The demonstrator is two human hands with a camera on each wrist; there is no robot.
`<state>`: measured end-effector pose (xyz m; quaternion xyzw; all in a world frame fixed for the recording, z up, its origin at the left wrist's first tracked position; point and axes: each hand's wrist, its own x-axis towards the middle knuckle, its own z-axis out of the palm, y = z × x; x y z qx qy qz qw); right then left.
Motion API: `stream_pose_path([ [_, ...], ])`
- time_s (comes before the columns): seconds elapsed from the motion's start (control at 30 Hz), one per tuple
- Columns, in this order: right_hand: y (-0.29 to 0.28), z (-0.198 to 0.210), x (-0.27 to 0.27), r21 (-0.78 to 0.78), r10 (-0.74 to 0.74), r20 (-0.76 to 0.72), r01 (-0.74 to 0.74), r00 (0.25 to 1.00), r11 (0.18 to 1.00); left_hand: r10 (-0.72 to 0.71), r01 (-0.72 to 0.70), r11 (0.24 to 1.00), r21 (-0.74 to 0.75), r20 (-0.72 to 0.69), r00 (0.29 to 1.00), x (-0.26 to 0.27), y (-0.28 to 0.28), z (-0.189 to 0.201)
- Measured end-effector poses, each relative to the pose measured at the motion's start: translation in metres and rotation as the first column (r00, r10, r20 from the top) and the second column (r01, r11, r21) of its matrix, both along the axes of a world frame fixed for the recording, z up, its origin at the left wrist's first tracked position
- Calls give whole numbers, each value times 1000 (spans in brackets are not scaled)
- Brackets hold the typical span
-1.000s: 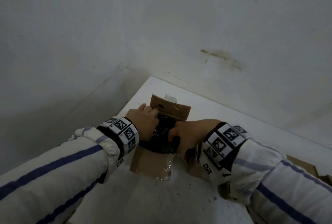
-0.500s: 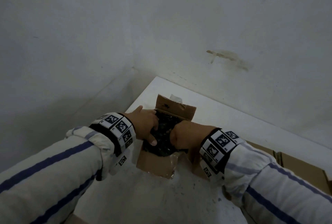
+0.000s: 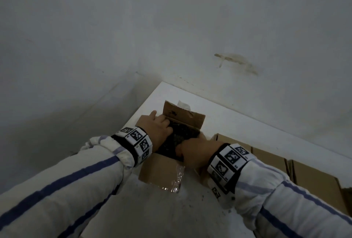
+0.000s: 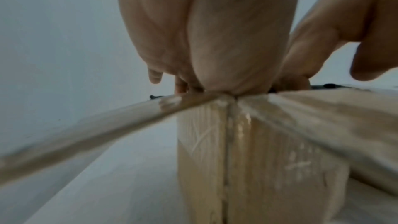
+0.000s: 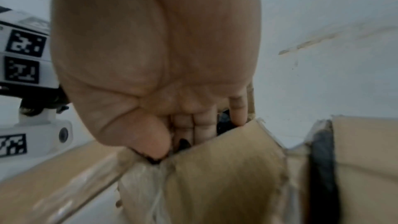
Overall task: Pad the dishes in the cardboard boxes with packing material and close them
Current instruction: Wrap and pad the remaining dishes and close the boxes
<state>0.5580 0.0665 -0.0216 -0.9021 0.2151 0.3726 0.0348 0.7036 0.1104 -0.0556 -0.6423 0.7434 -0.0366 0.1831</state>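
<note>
**Padding going in, flaps not yet shut**

I read this as mid-task. The open cardboard box sits on the white table, with all the flaps I can see folded outward: the far one at 12 o'clock stands up, the near one at 6 o'clock lies flat toward me with clear tape along its edge. Dark packing material fills the mouth of the box, level with the rim. I cannot see any dish under it. So the padding of this box looks nearly done, and closing it is still ahead. More boxes lie in a row at 3 o'clock, just beside this one; they look shut from above, but I cannot tell whether they are padded.

My left hand is at 9 o'clock on the box, fingers bent down into the dark material, thumb out over the left flap; it presses the padding, and I cannot tell whether it grips it. My right hand is at 4 o'clock, knuckles up, its fingers curled down inside the near right corner against the black filling, thumb tucked by the cardboard wall. It looks clenched on the padding.
</note>
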Motion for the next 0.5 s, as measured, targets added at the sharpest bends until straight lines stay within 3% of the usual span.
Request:
stream_pose_path([
  [0.13, 4, 8, -5, 22, -26, -21, 27, 999, 999, -9, 9, 1000, 0, -15, 1000, -3, 0, 2],
  [0.2, -9, 18, -5, 60, -121, 100, 116, 988, 991, 3, 0, 998, 62, -52, 999, 0, -2, 8],
  [0.3, -25, 28, -8, -123, -126, 254, 162, 959, 979, 46, -23, 992, 122, -182, 982, 5, -4, 16],
  [0.37, -27, 21, -10, -216, -99, 223, 148, 970, 965, 78, -49, 989, 142, -209, 975, 7, -3, 16],
  [0.5, -28, 8, -5, -243, -105, 79, 122, 991, 962, 74, -64, 990, 129, -78, 994, 5, -6, 11],
])
